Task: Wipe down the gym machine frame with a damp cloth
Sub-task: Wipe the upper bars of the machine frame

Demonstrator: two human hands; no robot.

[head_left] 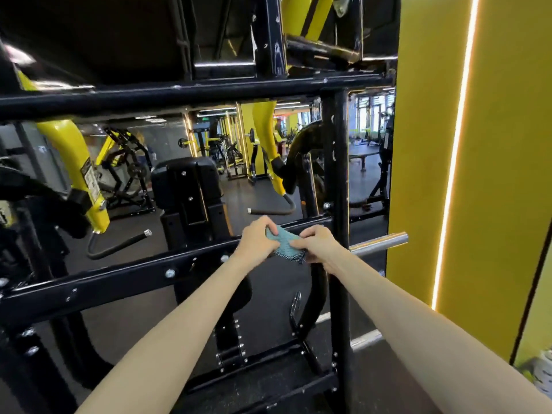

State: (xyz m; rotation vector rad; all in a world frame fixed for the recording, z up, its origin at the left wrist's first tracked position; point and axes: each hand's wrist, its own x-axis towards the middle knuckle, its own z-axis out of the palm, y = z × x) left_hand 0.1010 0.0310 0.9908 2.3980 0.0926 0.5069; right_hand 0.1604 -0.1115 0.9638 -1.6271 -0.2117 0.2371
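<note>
Left grip (257,239) and right grip (318,245) both pinch the teal cloth (285,243).

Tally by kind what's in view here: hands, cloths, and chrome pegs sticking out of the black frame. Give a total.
Hands: 2, left hand and right hand, both holding the cloth
Cloths: 1, teal cloth
Chrome pegs: 1, chrome peg
Total: 4
</note>
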